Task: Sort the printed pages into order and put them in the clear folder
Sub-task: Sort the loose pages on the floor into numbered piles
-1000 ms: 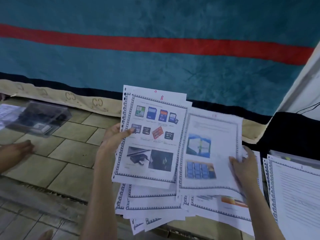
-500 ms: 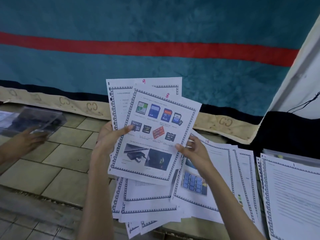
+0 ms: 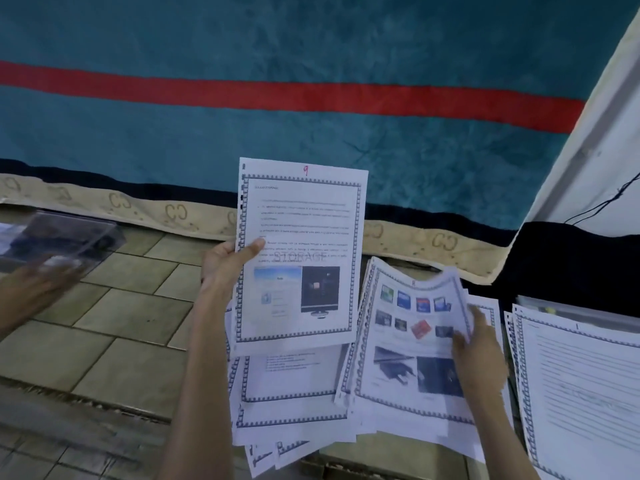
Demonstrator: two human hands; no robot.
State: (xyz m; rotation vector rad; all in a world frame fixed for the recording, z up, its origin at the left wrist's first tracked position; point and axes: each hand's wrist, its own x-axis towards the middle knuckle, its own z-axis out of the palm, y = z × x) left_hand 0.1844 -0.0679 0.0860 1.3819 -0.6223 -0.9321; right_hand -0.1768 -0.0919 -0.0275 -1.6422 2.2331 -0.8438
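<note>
My left hand [image 3: 225, 268] holds a fanned stack of printed pages upright, thumb on the front sheet, which is page 9 [image 3: 301, 251] with text and two screen pictures. My right hand [image 3: 479, 355] grips page 8 [image 3: 408, 341], the sheet with memory-card pictures, and lays it on the pile of pages at the right. More bordered sheets [image 3: 291, 393] hang below page 9. A clear folder [image 3: 65, 237] lies blurred at the far left, with another person's hand [image 3: 38, 289] on it.
A separate pile topped by page 1 [image 3: 581, 386] lies at the far right. A teal blanket with a red stripe [image 3: 311, 95] and a beige border hangs behind. Tiled floor [image 3: 114, 317] spreads at the left.
My right hand took page 8 off the front of the left-hand stack and carried it down to the right pile, which uncovered page 9. The other person's hand moved at the folder.
</note>
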